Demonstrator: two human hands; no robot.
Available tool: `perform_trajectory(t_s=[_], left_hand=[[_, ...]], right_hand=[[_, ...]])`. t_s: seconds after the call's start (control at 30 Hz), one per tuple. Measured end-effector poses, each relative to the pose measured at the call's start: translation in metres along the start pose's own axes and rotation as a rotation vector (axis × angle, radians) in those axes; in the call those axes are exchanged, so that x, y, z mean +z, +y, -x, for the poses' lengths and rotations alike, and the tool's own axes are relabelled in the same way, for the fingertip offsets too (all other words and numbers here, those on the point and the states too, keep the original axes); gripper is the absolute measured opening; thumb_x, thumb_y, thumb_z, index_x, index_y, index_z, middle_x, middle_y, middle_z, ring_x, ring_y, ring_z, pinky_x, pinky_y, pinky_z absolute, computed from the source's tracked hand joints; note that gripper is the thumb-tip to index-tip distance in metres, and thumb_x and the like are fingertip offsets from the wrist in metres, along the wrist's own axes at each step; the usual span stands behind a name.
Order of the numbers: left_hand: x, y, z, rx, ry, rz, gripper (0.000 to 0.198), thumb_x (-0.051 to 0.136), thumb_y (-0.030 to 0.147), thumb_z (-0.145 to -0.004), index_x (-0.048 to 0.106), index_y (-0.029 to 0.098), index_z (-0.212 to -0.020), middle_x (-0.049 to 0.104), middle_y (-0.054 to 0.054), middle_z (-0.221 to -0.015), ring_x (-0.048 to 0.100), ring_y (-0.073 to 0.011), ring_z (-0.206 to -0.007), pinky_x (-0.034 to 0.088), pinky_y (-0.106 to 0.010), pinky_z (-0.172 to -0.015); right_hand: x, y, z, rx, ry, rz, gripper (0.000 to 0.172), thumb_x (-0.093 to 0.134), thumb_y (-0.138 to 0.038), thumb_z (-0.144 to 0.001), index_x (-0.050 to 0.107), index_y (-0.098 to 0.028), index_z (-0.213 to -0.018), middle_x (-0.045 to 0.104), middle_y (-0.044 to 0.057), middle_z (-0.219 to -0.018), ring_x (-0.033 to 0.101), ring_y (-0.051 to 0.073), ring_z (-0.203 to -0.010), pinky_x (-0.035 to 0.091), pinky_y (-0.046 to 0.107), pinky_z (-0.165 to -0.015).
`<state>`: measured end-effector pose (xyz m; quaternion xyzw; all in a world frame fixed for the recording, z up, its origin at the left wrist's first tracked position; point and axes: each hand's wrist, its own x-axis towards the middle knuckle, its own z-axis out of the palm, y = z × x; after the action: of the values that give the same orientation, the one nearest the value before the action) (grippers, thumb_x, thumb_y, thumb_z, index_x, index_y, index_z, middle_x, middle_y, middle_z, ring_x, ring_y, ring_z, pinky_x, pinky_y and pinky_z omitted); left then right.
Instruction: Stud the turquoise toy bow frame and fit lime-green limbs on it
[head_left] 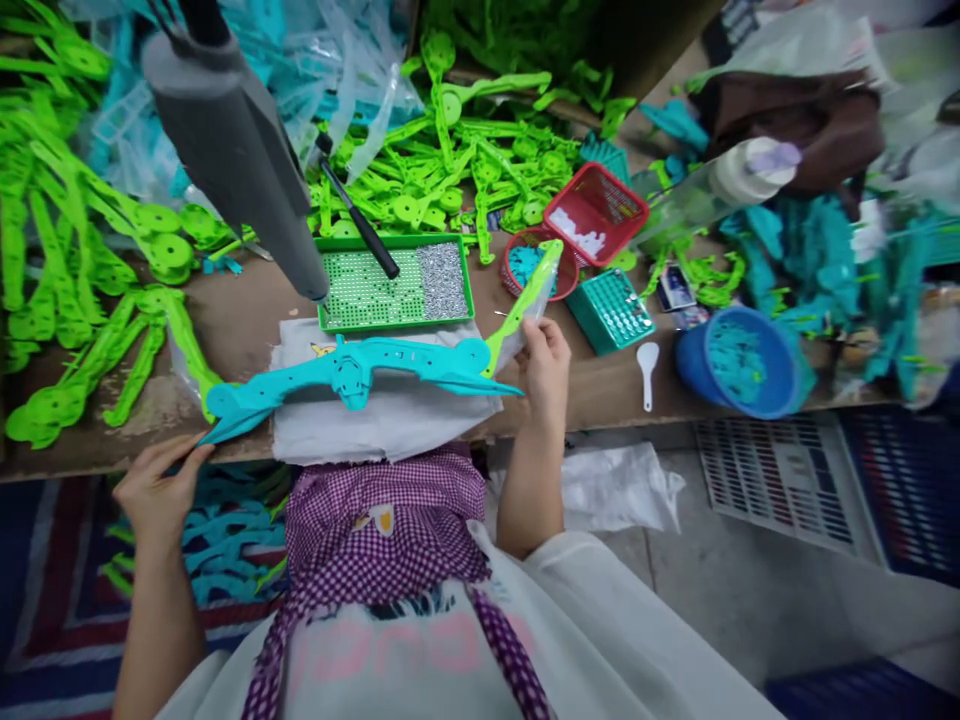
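Note:
A long bow-shaped turquoise plastic piece (405,357) spans the space before me, with a round hub near its middle. Green plastic arms, the right arm (519,312) and the left arm (193,355), join its two ends, each with a translucent strip alongside. My left hand (159,485) is closed, pinching the pointed turquoise tip at the left end. At the other end, my right hand (546,365) is closed with fingers on the right arm's translucent strip. Beneath the piece lies a white cloth (382,428) on the table.
A green tray (375,290) holds small metal pieces, with a black-handled tool (367,225) across it. A grey tool (232,150) hangs at left. Green parts (450,180) pile up behind. Red baskets (607,215), a teal box (611,310), a white scoop (647,375) and a blue bowl (694,355) stand right.

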<state>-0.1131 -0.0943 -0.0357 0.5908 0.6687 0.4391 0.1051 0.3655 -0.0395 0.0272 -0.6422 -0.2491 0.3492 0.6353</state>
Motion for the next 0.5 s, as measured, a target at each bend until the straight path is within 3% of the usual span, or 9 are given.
perform_trajectory(t_s=[0.2, 0.27, 0.33, 0.43, 0.5], left_hand=[[0.002, 0.003, 0.001, -0.070, 0.021, 0.007, 0.009, 0.076, 0.047, -0.064, 0.074, 0.041, -0.070, 0.069, 0.006, -0.073, 0.064, -0.0257, -0.071, 0.054, -0.055, -0.084], [0.003, 0.004, 0.002, -0.126, 0.015, 0.010, 0.016, 0.077, 0.049, -0.061, 0.073, 0.037, -0.071, 0.068, 0.005, -0.075, 0.062, -0.0248, -0.071, 0.053, -0.053, -0.083], [0.006, 0.009, 0.004, -0.231, 0.017, 0.059, 0.036, 0.083, 0.045, -0.049, 0.069, 0.032, -0.080, 0.066, 0.003, -0.084, 0.061, -0.0238, -0.075, 0.052, -0.049, -0.083], [0.013, 0.022, -0.001, -0.379, 0.116, 0.256, 0.064, 0.086, 0.031, -0.030, 0.056, 0.029, -0.087, 0.060, 0.004, -0.091, 0.058, -0.0212, -0.086, 0.048, -0.041, -0.088], [0.018, 0.035, -0.010, -0.427, 0.213, 0.467, 0.056, 0.081, 0.042, -0.039, 0.049, 0.027, -0.083, 0.054, 0.004, -0.086, 0.056, -0.0189, -0.086, 0.047, -0.037, -0.086]], right_hand=[[0.025, -0.028, -0.020, -0.130, -0.092, 0.043, 0.027, 0.067, -0.045, -0.074, 0.055, -0.021, -0.078, 0.053, -0.006, -0.067, 0.051, 0.008, -0.060, 0.045, 0.023, -0.057], [0.029, -0.031, -0.019, -0.219, -0.129, 0.025, 0.027, 0.067, -0.046, -0.076, 0.058, -0.022, -0.085, 0.056, -0.005, -0.073, 0.055, 0.009, -0.065, 0.047, 0.023, -0.062], [0.027, -0.030, -0.013, -0.257, -0.163, -0.029, 0.027, 0.068, -0.046, -0.077, 0.059, -0.023, -0.089, 0.061, -0.004, -0.079, 0.059, 0.009, -0.071, 0.050, 0.024, -0.068], [0.015, -0.020, 0.000, -0.173, -0.199, -0.175, 0.030, 0.073, -0.044, -0.072, 0.059, -0.025, -0.090, 0.066, -0.003, -0.086, 0.065, 0.012, -0.080, 0.054, 0.030, -0.077], [0.004, -0.012, 0.008, -0.102, -0.207, -0.282, 0.032, 0.076, -0.043, -0.068, 0.059, -0.027, -0.089, 0.068, -0.003, -0.091, 0.068, 0.015, -0.085, 0.056, 0.035, -0.082]])
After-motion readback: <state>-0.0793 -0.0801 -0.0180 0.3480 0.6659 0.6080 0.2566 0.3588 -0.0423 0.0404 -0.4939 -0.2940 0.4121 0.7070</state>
